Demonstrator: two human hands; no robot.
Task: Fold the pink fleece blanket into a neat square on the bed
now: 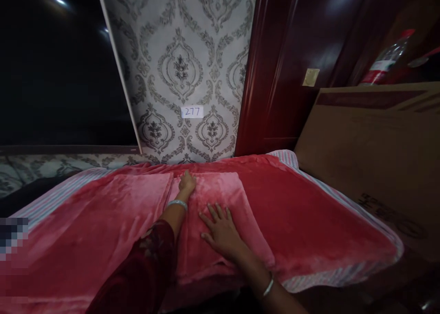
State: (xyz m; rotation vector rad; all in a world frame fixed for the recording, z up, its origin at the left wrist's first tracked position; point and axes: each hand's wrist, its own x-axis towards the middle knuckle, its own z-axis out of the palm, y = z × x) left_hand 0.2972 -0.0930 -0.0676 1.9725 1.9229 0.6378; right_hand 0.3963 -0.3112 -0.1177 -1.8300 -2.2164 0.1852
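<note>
A red plush blanket [309,208] covers the bed. On it lie two pink cloth-covered pillows, one on the left [113,204] and one in the middle [227,192]. My left hand [187,182] reaches far forward and rests at the top inner corner of the middle pillow, its fingers curled down onto the fabric. My right hand [220,229] lies flat on the same pillow, fingers spread. Both wrists carry a bangle, and the left arm has a dark red patterned sleeve.
A striped sheet [337,197] shows at the bed's edges. A large cardboard box [374,153] stands against the bed on the right, with a plastic bottle [385,59] behind it. Patterned wallpaper with a "277" label [192,112], a dark window and a dark red wooden door lie ahead.
</note>
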